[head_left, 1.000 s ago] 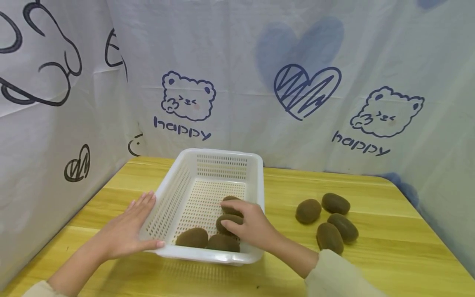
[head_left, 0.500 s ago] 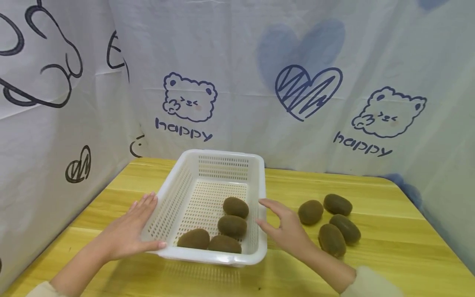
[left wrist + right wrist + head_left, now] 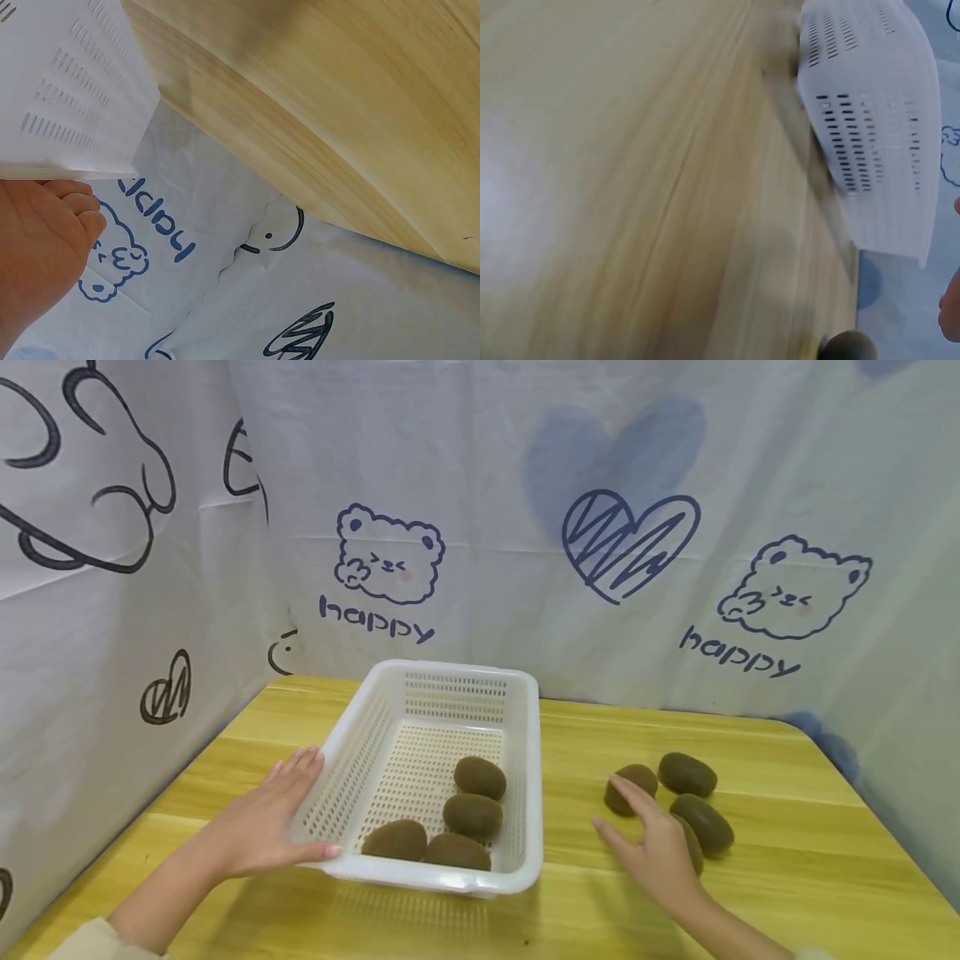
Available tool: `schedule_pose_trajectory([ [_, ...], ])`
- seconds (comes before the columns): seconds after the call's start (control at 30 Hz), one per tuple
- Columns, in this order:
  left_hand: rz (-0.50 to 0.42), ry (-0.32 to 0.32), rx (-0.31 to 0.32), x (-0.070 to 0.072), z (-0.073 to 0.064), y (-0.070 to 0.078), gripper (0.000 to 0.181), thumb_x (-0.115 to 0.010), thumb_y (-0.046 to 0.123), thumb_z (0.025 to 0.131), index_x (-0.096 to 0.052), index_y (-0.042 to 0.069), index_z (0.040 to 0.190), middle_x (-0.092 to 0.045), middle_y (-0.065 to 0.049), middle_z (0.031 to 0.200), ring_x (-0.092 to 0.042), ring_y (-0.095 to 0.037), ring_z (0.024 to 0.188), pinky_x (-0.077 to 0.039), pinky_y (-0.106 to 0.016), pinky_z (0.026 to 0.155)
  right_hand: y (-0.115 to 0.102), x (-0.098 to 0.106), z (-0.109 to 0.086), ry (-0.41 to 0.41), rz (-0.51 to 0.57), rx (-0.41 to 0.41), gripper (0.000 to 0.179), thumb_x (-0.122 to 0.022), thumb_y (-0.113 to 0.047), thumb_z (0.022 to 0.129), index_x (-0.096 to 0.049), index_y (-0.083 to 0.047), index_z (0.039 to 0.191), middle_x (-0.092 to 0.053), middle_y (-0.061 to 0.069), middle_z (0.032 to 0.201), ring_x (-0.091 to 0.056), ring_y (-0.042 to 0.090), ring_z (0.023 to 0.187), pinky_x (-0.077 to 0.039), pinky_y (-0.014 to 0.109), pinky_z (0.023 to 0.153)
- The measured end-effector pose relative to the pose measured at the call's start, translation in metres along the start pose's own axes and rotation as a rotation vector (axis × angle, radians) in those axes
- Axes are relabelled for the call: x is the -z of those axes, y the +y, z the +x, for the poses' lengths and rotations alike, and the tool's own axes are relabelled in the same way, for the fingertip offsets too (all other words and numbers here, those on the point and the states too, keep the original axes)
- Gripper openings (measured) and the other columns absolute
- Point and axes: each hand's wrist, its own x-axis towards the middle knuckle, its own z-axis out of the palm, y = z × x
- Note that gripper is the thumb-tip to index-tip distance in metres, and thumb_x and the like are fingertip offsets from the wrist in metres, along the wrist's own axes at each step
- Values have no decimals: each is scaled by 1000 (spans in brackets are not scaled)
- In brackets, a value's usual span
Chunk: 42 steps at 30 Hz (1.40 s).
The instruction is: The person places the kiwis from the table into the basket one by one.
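Touching slotted plastic basket [image 3: 533, 777]: left hand [image 3: 262, 827], fingers straight | right hand [image 3: 658, 857]: unclenched, near oval brown kiwis [image 3: 705, 824]

From here I make out a smooth plastic basket [image 3: 533, 777]; matt kiwis [image 3: 480, 778]; a glossy wood-grained tabletop [image 3: 573, 743]; creased cloth backdrop [image 3: 495, 610].

From above, the head view faces forward and down over the surface [image 3: 573, 739]; the wrist views, nearer and rolled, share the basket [image 3: 405, 872] and far edge.
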Motion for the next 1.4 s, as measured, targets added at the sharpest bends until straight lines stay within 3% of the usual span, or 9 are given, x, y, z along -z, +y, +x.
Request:
schedule_pose_trajectory([
  [0.17, -2, -7, 11, 1, -1, 1, 108, -62, 62, 74, -18, -6, 145, -15, -25, 152, -16, -41, 141, 16, -2, 98, 10, 7, -9, 24, -9, -40, 58, -73, -14, 78, -50, 7, 127, -54, 27, 128, -62, 40, 94, -52, 54, 83],
  [0.23, -3, -8, 13, 1, -1, 2, 108, -62, 62, 74, -17, -6, 145, -14, -25, 152, -16, -41, 141, 15, -3, 99, 14, 9, -12, 21, 7, -56, 60, -72, -14, 79, -48, 9, 128, -52, 30, 128, -49, 50, 114, -45, 62, 88],
  [0.37, -8, -15, 16, 3, 0, 4, 108, -62, 62, 74, -17, -6, 145, -15, -26, 152, -16, -42, 140, 3, -29, 117, 24, 13, -18, 22, -7, -76, 63, -73, -14, 78, -46, 11, 129, -50, 32, 128, -47, 53, 114, -43, 64, 88],
  [0.47, 0, -18, 11, 4, 2, 4, 108, -62, 62, 74, -17, -7, 145, -15, -26, 152, -17, -43, 140, -18, -51, 114, 32, 16, -22, 14, -15, -89, 65, -73, -13, 77, -44, 14, 128, -48, 35, 129, -45, 55, 115, -42, 65, 88],
  [0.53, 8, -21, 8, 4, 3, 4, 108, -61, 62, 74, -17, -7, 145, -15, -26, 152, -17, -43, 139, -23, -56, 111, 37, 17, -24, -3, -17, -118, 66, -73, -14, 78, -43, 15, 128, -46, 36, 130, -43, 56, 116, -41, 66, 89],
  [0.77, 15, -27, 4, 5, 5, 5, 109, -61, 63, 74, -18, -7, 144, -15, -26, 152, -17, -43, 139, -23, -55, 111, 53, 26, -32, -117, -27, -276, 71, -69, -22, 83, -35, 15, 133, -37, 37, 137, -35, 56, 122, -37, 66, 94],
  [0.93, 9, -36, 15, 6, 5, 7, 110, -61, 63, 73, -17, -7, 145, -14, -26, 152, -16, -42, 140, -23, -55, 111, 61, 29, -37, -148, -86, -329, 73, -69, -24, 83, -35, 16, 134, -36, 39, 135, -35, 57, 121, -37, 65, 95],
  [1.23, 9, -33, 19, 6, 5, 7, 110, -61, 63, 73, -17, -7, 145, -14, -25, 152, -17, -42, 140, -24, -55, 111, 64, 27, -47, -188, -114, -332, 72, -70, -15, 81, -32, 20, 132, -36, 41, 134, -40, 58, 117, -45, 60, 89],
  [1.4, 13, -33, 17, 5, 5, 6, 109, -61, 64, 74, -17, -7, 145, -14, -25, 152, -17, -42, 140, -23, -55, 112, 65, 23, -50, -145, -120, -311, 71, -71, -8, 78, -33, 19, 131, -36, 41, 133, -39, 59, 116, -43, 61, 89],
])
